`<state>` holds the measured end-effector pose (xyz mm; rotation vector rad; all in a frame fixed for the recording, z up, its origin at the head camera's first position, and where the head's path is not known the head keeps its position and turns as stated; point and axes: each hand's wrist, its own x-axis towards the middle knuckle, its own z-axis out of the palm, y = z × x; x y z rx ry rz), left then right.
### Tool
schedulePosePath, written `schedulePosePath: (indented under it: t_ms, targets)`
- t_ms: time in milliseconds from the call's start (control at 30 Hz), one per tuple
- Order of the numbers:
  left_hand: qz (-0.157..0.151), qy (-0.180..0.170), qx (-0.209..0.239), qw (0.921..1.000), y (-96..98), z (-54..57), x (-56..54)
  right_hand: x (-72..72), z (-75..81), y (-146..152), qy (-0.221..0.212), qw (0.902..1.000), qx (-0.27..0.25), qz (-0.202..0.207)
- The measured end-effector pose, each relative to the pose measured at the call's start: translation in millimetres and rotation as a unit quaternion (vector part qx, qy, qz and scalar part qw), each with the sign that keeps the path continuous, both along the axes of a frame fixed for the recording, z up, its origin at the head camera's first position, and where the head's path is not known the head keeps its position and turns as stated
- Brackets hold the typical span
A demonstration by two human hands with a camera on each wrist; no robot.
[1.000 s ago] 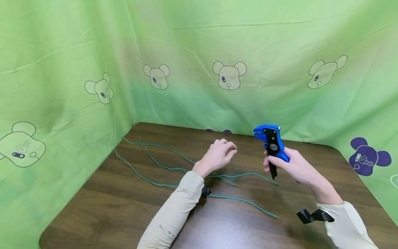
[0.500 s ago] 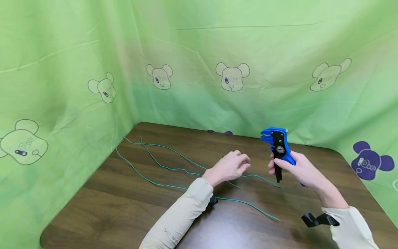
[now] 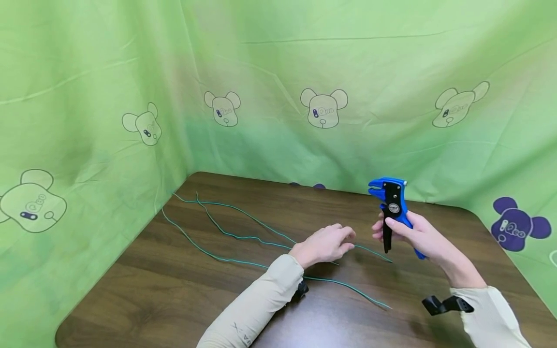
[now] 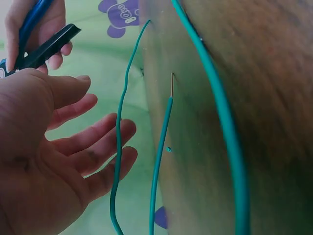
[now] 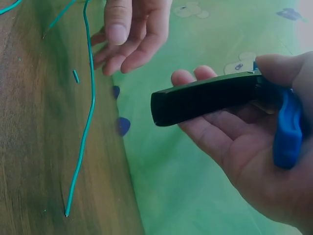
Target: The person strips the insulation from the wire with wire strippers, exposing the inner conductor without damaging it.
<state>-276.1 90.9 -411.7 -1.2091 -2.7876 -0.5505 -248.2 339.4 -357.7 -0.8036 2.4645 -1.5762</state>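
Observation:
My right hand (image 3: pixel 422 237) grips a blue and black wire stripper (image 3: pixel 395 198) by its handles, holding it upright above the table with its jaws toward the left. In the left wrist view its black handle (image 4: pixel 51 46) shows beyond my left hand. Low over the table, my left hand (image 3: pixel 326 244) has loosely bent fingers and nothing in its grasp. A green wire (image 4: pixel 120 147) runs across its fingertips in the left wrist view; I cannot tell whether they touch. Beside it, another green wire (image 4: pixel 161 142) ends in bare copper (image 4: pixel 171 84). A third green wire (image 3: pixel 348 286) lies nearer the front.
A snippet of green insulation (image 5: pixel 76 76) lies on the brown wooden table (image 3: pixel 143 290). The wires trail to the table's left edge. A green printed curtain (image 3: pixel 270 63) surrounds the back and sides.
My left hand has moved right and lower, along the wires toward the right-hand end of one. The right hand with the wire stripper has shifted slightly right.

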Motion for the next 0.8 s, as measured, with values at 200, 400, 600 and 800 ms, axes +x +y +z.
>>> schedulePosePath:
  t_ms: [200,400,600,800]
  targets:
    - [-0.001,-0.012,-0.010,0.9999,3.4,-5.4,0.8,-2.8,-3.0,3.5,-0.007,0.9999,-0.009,0.013]
    - [-0.004,-0.015,-0.006,0.9999,3.8,-4.8,2.0,-4.7,-5.5,7.5,-0.023,0.9996,-0.014,0.005]
    - [-0.009,-0.011,-0.001,0.9999,5.0,-5.5,2.6,-4.5,-5.5,9.5,-0.039,0.9990,-0.012,-0.019]
    - [-0.013,-0.008,0.002,0.9999,7.9,-7.9,4.7,-3.1,-4.7,9.1,-0.049,0.9984,-0.021,-0.022]
